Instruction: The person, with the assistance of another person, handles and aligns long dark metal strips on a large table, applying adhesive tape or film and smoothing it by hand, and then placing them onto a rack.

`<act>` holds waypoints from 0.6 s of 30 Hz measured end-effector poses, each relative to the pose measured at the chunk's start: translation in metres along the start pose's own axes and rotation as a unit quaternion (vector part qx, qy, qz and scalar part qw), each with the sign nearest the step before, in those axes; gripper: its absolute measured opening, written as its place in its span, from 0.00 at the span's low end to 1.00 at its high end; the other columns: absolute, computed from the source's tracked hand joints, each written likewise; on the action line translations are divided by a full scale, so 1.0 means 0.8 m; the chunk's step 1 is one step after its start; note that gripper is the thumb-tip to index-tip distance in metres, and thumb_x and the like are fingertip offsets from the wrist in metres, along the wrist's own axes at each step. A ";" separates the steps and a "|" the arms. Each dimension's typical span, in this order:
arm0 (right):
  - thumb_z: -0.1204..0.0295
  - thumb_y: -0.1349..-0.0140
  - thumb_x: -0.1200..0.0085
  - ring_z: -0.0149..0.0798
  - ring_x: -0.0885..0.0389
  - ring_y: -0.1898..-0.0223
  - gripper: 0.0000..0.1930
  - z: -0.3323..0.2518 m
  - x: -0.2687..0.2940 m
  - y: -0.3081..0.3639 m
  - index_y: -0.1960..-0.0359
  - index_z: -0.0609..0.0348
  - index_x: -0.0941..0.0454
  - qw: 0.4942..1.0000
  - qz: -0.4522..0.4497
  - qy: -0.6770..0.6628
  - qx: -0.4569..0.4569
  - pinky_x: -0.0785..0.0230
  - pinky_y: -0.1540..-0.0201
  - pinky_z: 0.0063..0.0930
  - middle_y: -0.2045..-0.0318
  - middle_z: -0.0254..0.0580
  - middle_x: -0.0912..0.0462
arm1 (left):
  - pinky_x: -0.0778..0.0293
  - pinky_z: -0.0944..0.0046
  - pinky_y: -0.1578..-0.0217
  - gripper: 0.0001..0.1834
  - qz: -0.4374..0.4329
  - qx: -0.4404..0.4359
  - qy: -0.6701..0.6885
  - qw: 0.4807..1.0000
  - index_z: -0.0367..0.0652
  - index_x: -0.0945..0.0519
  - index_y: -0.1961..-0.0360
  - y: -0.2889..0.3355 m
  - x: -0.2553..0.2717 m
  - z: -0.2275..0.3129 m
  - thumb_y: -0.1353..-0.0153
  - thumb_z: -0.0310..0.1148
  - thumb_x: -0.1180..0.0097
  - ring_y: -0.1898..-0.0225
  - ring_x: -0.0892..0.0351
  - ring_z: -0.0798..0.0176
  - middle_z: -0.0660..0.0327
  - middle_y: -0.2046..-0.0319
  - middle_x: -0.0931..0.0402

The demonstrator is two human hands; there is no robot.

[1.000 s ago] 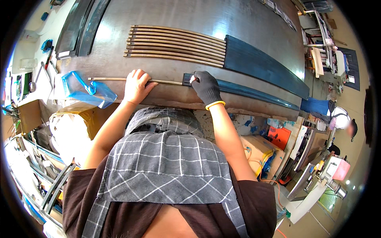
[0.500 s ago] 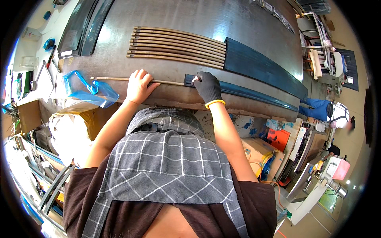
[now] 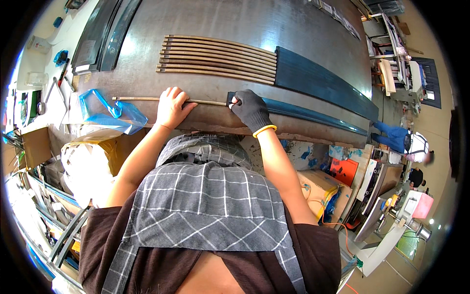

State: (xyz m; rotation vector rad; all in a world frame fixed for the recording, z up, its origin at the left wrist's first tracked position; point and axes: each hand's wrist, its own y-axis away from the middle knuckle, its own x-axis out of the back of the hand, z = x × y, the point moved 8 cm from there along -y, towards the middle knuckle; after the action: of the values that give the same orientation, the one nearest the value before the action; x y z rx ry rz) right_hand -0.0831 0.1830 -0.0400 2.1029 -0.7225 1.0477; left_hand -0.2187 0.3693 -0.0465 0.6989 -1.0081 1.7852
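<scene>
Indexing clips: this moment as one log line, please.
left hand: bare, on thin rod | right hand: gloved, at blue strip's left end | beyond: row of rods, blue panel

Hands [image 3: 170, 109] [image 3: 249, 109]: 2 | black glove [image 3: 255, 116]: 1 | yellow band [image 3: 265, 130]: 1 | loose rod [image 3: 137, 98]: 1 | grouped rods [image 3: 218, 58]: several, count unclear

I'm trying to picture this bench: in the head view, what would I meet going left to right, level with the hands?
Blue plastic sheet → bare left hand → gloved right hand → stretch of blue strip beyond it → person in blue trousers.
</scene>
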 end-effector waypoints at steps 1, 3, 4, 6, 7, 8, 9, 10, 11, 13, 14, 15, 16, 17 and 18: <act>0.65 0.48 0.37 0.51 0.20 0.61 0.10 -0.002 -0.001 -0.001 0.69 0.56 0.21 1.000 -0.002 0.002 0.011 0.27 0.59 0.41 0.65 0.49 0.21 | 0.31 0.53 0.61 0.16 0.002 0.000 0.000 1.000 0.44 0.25 0.73 0.000 0.001 0.000 0.56 0.38 0.30 0.64 0.29 0.49 0.57 0.70 0.29; 0.65 0.48 0.38 0.51 0.21 0.61 0.10 -0.011 -0.001 -0.001 0.68 0.55 0.21 0.999 -0.002 0.009 0.035 0.27 0.58 0.42 0.65 0.49 0.21 | 0.31 0.53 0.61 0.16 0.003 -0.002 -0.001 1.000 0.44 0.25 0.73 0.001 0.001 -0.001 0.56 0.38 0.30 0.64 0.29 0.49 0.57 0.70 0.29; 0.65 0.48 0.39 0.52 0.21 0.61 0.09 -0.017 0.000 0.000 0.68 0.55 0.21 0.999 -0.001 0.014 0.049 0.27 0.58 0.42 0.65 0.49 0.21 | 0.31 0.53 0.61 0.16 0.004 -0.002 -0.002 1.000 0.43 0.25 0.73 0.002 0.001 -0.002 0.56 0.38 0.30 0.64 0.29 0.49 0.57 0.70 0.29; 0.66 0.46 0.42 0.52 0.21 0.61 0.08 -0.021 -0.001 0.001 0.68 0.55 0.21 0.998 0.008 0.029 0.064 0.27 0.58 0.43 0.65 0.49 0.22 | 0.31 0.53 0.61 0.16 0.004 -0.003 0.001 1.000 0.43 0.25 0.72 0.001 0.001 -0.001 0.56 0.38 0.30 0.64 0.29 0.49 0.57 0.70 0.29; 0.66 0.46 0.43 0.52 0.21 0.60 0.08 -0.021 -0.004 0.000 0.68 0.55 0.21 0.997 0.015 0.037 0.065 0.27 0.58 0.43 0.65 0.49 0.21 | 0.31 0.53 0.61 0.16 0.005 -0.003 0.002 1.000 0.43 0.25 0.72 0.001 0.002 0.000 0.56 0.38 0.30 0.64 0.29 0.49 0.58 0.70 0.29; 0.66 0.45 0.44 0.53 0.21 0.59 0.08 -0.020 -0.006 -0.001 0.67 0.55 0.21 0.997 0.022 0.046 0.066 0.27 0.58 0.43 0.64 0.49 0.21 | 0.31 0.53 0.61 0.16 0.006 -0.004 0.001 1.000 0.43 0.25 0.72 0.001 0.002 0.000 0.56 0.38 0.30 0.64 0.29 0.49 0.58 0.70 0.29; 0.66 0.44 0.45 0.53 0.21 0.59 0.08 -0.020 -0.009 -0.002 0.67 0.55 0.21 0.996 0.019 0.060 0.071 0.27 0.58 0.43 0.64 0.50 0.21 | 0.31 0.53 0.62 0.16 0.008 -0.006 -0.001 1.000 0.43 0.25 0.72 0.001 0.003 0.001 0.56 0.38 0.30 0.64 0.29 0.49 0.58 0.70 0.29; 0.66 0.43 0.46 0.53 0.20 0.59 0.08 -0.020 -0.011 -0.004 0.67 0.55 0.21 0.994 0.015 0.074 0.075 0.27 0.58 0.44 0.64 0.50 0.21 | 0.31 0.53 0.62 0.16 0.009 -0.007 -0.002 1.000 0.43 0.25 0.72 0.001 0.003 0.001 0.56 0.38 0.30 0.64 0.29 0.49 0.58 0.70 0.29; 0.66 0.42 0.47 0.53 0.20 0.60 0.08 -0.019 -0.013 -0.007 0.67 0.55 0.21 0.993 0.013 0.089 0.079 0.27 0.58 0.44 0.64 0.50 0.20 | 0.31 0.53 0.61 0.16 0.007 -0.005 -0.002 1.000 0.44 0.25 0.73 0.000 0.002 0.001 0.55 0.39 0.31 0.63 0.29 0.49 0.58 0.70 0.29; 0.66 0.42 0.48 0.54 0.20 0.60 0.08 -0.001 -0.011 -0.013 0.66 0.55 0.21 0.995 0.039 0.073 0.052 0.27 0.59 0.44 0.65 0.51 0.20 | 0.31 0.54 0.60 0.16 0.001 -0.003 -0.002 1.000 0.45 0.25 0.73 -0.001 0.001 0.002 0.54 0.41 0.32 0.62 0.29 0.50 0.58 0.69 0.29; 0.66 0.41 0.49 0.54 0.19 0.61 0.08 0.010 -0.006 -0.014 0.66 0.55 0.21 0.996 0.051 0.066 0.040 0.27 0.59 0.44 0.65 0.51 0.19 | 0.31 0.54 0.60 0.16 0.000 -0.001 -0.003 1.000 0.45 0.25 0.73 -0.001 0.000 0.001 0.54 0.41 0.32 0.62 0.29 0.50 0.58 0.69 0.29; 0.65 0.40 0.49 0.54 0.19 0.63 0.09 0.022 0.017 -0.007 0.66 0.56 0.22 0.992 0.106 -0.033 0.055 0.27 0.60 0.44 0.67 0.52 0.19 | 0.31 0.54 0.60 0.16 0.001 0.002 -0.004 1.000 0.45 0.25 0.73 0.001 0.001 0.000 0.54 0.41 0.32 0.62 0.29 0.50 0.58 0.69 0.29; 0.65 0.40 0.49 0.54 0.19 0.63 0.09 0.043 0.026 -0.010 0.67 0.57 0.23 0.991 0.114 -0.072 0.007 0.27 0.61 0.43 0.67 0.51 0.19 | 0.31 0.54 0.60 0.16 0.001 0.004 -0.004 1.000 0.45 0.25 0.73 0.002 0.002 -0.002 0.54 0.41 0.32 0.62 0.29 0.50 0.59 0.69 0.29; 0.64 0.40 0.49 0.54 0.20 0.63 0.09 0.045 0.039 -0.006 0.68 0.57 0.24 0.994 0.104 -0.046 0.003 0.27 0.60 0.43 0.67 0.51 0.20 | 0.31 0.54 0.60 0.16 0.002 0.004 -0.005 1.000 0.45 0.25 0.73 0.002 0.002 -0.002 0.54 0.41 0.32 0.62 0.29 0.50 0.59 0.69 0.29; 0.64 0.39 0.48 0.54 0.20 0.62 0.09 0.044 0.049 -0.003 0.68 0.56 0.24 0.995 0.093 -0.020 0.000 0.27 0.60 0.43 0.67 0.51 0.20 | 0.31 0.54 0.60 0.16 0.003 0.004 -0.006 1.000 0.45 0.25 0.73 0.001 0.002 -0.001 0.54 0.41 0.32 0.62 0.29 0.50 0.59 0.69 0.29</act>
State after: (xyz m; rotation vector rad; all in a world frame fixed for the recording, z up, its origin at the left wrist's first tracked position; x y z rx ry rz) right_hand -0.0447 0.1510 -0.0243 2.0914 -0.9528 1.1061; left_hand -0.2202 0.3705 -0.0463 0.7130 -1.0113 1.7935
